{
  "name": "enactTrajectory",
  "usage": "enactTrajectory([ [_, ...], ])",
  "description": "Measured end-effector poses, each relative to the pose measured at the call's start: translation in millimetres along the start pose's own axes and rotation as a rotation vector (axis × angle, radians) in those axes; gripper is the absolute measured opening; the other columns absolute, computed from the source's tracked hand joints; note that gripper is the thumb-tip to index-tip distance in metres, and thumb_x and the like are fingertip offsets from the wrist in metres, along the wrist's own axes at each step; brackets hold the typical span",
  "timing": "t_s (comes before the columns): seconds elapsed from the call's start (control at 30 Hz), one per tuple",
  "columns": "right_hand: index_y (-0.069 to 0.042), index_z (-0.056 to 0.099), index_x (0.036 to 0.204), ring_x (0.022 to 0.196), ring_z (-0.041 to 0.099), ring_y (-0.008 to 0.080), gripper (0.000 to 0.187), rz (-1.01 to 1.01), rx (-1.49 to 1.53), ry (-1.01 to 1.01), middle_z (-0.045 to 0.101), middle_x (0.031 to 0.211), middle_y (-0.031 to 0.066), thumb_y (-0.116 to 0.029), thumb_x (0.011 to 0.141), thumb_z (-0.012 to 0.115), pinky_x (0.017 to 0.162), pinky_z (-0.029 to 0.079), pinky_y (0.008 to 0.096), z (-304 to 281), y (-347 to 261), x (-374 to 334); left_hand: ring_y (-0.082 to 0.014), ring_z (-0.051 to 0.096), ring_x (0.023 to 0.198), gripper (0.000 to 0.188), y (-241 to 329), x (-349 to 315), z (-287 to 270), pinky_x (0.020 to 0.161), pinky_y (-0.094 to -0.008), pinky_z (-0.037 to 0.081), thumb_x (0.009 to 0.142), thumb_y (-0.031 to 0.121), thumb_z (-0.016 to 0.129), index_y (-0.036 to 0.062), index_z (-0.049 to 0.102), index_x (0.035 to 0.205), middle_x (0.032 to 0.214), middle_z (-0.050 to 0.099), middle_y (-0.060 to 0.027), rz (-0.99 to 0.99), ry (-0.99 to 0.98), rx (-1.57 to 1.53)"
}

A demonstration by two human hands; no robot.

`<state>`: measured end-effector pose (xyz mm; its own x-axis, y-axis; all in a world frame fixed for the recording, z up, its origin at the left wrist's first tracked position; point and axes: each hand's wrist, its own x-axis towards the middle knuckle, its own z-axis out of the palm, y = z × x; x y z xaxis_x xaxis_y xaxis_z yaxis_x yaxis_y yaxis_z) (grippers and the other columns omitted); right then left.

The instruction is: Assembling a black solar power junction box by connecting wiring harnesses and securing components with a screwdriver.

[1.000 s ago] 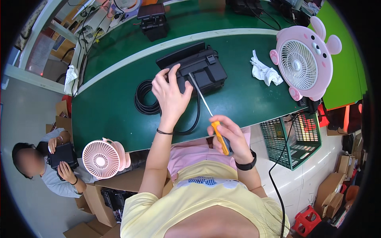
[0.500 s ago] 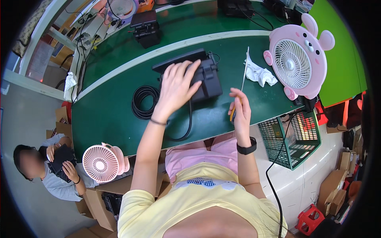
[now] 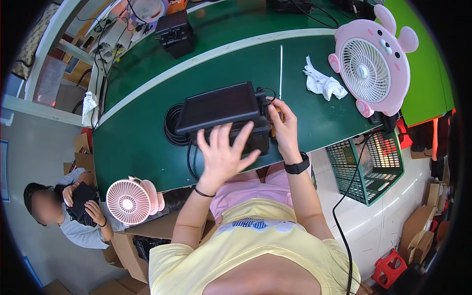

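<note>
At table edge, left hand point(image 3: 223, 155): fingers spread flat against the black box's point(image 3: 223, 115) near side, no closed grip.
Right hand point(image 3: 285, 128): grip closed on an orange-handled screwdriver point(image 3: 273, 123) at the box's right end.
Box: on green table point(image 3: 142, 142), coiled black cable point(image 3: 172, 125) beside it.
Farther right: white rag point(image 3: 322, 82), pink fan point(image 3: 371, 69).

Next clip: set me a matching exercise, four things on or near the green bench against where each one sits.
Things:
1. black device
2. crumpled white cloth
3. pink bear-shaped fan
4. coiled black cable

Places:
A. at the bench's right end, standing upright
B. under the left hand, with the right hand at its right side
C. lying just left of the fan
D. on the bench, partly hidden behind the device's left side

Pairs: 1-B, 2-C, 3-A, 4-D
</note>
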<state>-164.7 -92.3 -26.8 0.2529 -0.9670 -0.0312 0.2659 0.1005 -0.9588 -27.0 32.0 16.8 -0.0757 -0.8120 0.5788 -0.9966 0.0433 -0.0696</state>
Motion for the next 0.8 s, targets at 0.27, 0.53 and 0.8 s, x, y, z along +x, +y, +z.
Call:
enactTrajectory([
  [0.27,-0.003,0.066,0.102,0.078,0.053,0.0047,0.012,-0.136,-0.06,-0.076,0.061,0.099,-0.0014,-0.012,0.095,0.069,0.063,0.045,0.0207,-2.8,-7.2,-3.4,-0.0378,0.043,0.12,0.057,44.7,-23.7,43.6,0.1,-0.0591,0.033,0.079,0.058,0.074,0.0538,0.057,0.133,0.124,0.043,-0.0164,-0.017,0.168,0.285],
  [0.53,-0.003,0.07,0.096,0.063,0.048,0.0037,0.018,-0.27,-0.455,-0.107,0.061,0.097,0.0002,-0.02,0.099,0.063,0.054,0.039,0.0198,-18.4,-7.0,16.5,-0.0371,0.049,0.107,0.059,-30.9,5.9,23.1,0.098,-0.0575,0.038,0.076,0.043,0.079,0.05,0.059,0.131,0.112,0.046,-0.0158,-0.31,-0.033,0.315],
  [0.8,-0.005,0.073,0.093,0.076,0.059,0.017,0.018,-0.118,-0.432,-0.092,0.064,0.089,0.0059,-0.022,0.096,0.067,0.07,0.047,0.0298,-23.5,2.0,9.4,-0.037,0.043,0.13,0.066,-183.8,8.3,34.2,0.107,-0.0717,0.029,0.079,0.018,0.077,0.0331,0.05,0.138,0.133,0.044,-0.0184,-0.633,-0.068,0.747],
])
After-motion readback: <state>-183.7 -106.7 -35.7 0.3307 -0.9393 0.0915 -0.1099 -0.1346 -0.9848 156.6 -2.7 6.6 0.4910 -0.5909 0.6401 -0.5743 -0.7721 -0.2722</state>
